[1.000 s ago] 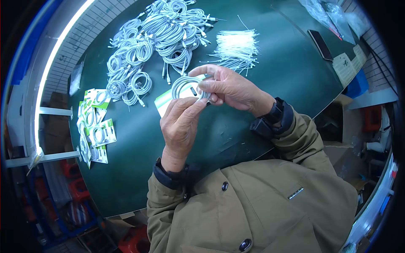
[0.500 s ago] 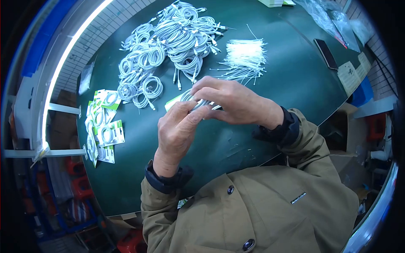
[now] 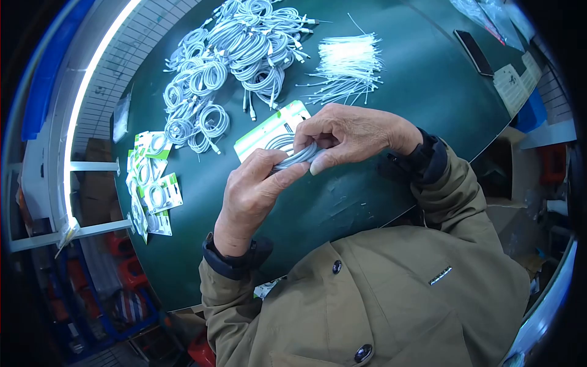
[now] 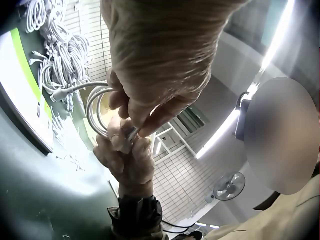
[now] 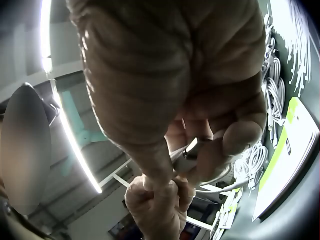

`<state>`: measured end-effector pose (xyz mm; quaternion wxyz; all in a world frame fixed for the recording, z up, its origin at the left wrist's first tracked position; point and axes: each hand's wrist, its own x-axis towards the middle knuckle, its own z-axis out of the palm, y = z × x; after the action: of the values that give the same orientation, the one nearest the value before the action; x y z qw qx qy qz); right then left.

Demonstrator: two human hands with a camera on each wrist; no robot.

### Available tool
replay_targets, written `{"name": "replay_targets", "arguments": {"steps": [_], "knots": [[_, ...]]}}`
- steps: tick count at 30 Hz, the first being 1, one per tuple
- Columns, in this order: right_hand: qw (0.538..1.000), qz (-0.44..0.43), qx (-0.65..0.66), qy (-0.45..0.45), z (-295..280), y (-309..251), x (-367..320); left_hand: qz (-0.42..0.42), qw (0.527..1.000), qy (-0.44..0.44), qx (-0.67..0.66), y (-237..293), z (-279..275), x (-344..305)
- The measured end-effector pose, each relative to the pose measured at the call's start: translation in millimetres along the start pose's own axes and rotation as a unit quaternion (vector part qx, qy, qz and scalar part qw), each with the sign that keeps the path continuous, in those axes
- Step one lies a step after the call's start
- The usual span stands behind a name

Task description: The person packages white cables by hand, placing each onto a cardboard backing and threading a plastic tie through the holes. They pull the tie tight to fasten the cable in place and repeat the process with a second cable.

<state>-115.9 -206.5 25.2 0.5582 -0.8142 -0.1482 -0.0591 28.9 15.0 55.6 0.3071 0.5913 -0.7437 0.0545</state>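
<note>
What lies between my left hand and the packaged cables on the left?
Just bare green tabletop: the head view shows it between your left hand, which grips a coiled cable, and the packaged cables.

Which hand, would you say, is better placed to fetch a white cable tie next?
Probably the right hand: it lies nearer the white cable ties, while the left hand, also gripping the coiled cable, could steady it.

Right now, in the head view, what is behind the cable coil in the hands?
Behind the cable coil, green-and-white packaging lies on the green table. The coil, left hand and right hand hide part of it, so I cannot tell what is there.
</note>
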Motion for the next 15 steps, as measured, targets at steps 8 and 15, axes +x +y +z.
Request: {"name": "replay_targets", "arguments": {"steps": [8, 15], "knots": [[1.0, 0.003, -0.005, 0.028, -4.1, 1.9, -3.5, 0.0, 0.999, 0.026, -0.037, -7.3, 7.5, -0.7], [0.981, -0.089, -0.124, 0.118, 9.1, -5.3, 1.2, -0.017, 0.996, 0.054, -0.071, -11.9, 4.9, -1.1]]}}
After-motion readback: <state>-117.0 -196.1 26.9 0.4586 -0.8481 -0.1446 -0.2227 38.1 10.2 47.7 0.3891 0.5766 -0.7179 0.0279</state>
